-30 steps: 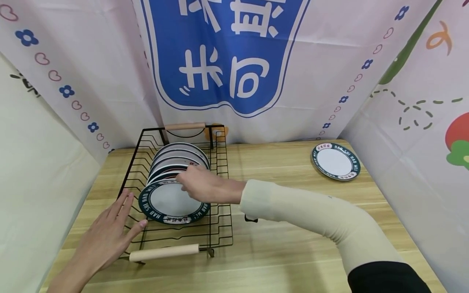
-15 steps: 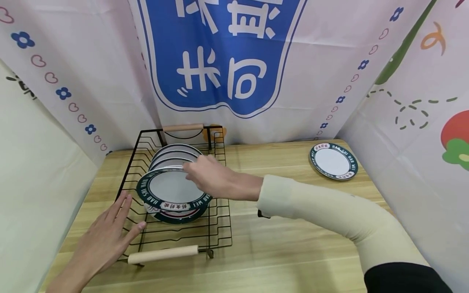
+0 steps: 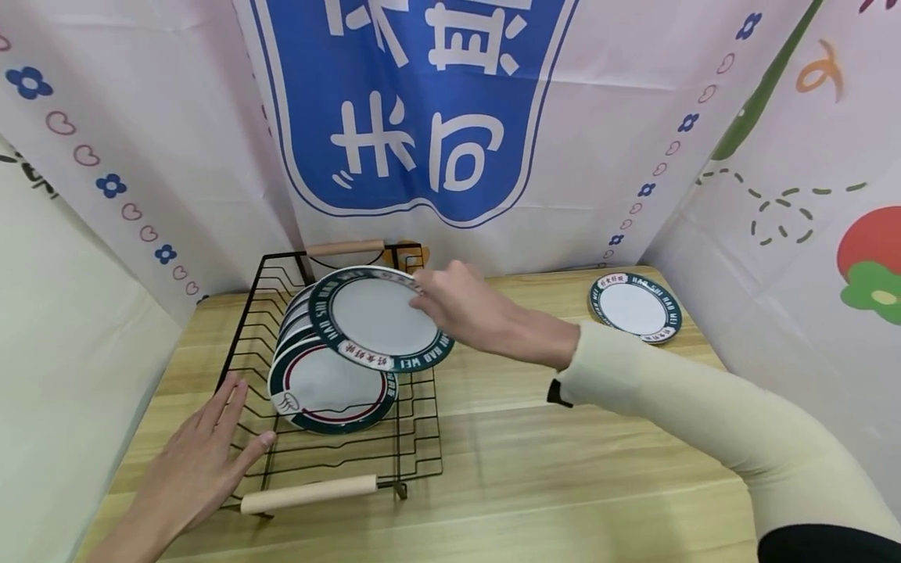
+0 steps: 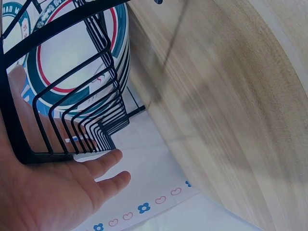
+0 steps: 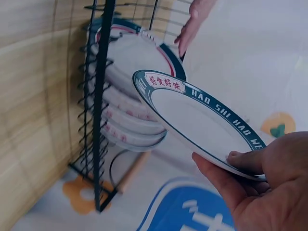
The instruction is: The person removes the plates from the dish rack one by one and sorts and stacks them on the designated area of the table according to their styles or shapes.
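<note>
Left: black wire rack [image 5: 101, 72], thin bars, smooth pale wooden handle [image 3: 310, 494] at its near end. Inside, a row of round, glossy racked plates [image 3: 331, 387], green-rimmed, the nearest with a red ring. Right of the rack: table [image 3: 549, 469], pale wood grain. Far right, a lettered plate [image 3: 632, 308] lies flat.

My left hand [image 3: 197, 461]: fingers straight, thumb spread, touching the rack's near left side. My right hand [image 3: 468, 305] pinches the raised plate [image 3: 383, 317] by its right rim, thumb on the white face; it tilts above the rack.
</note>
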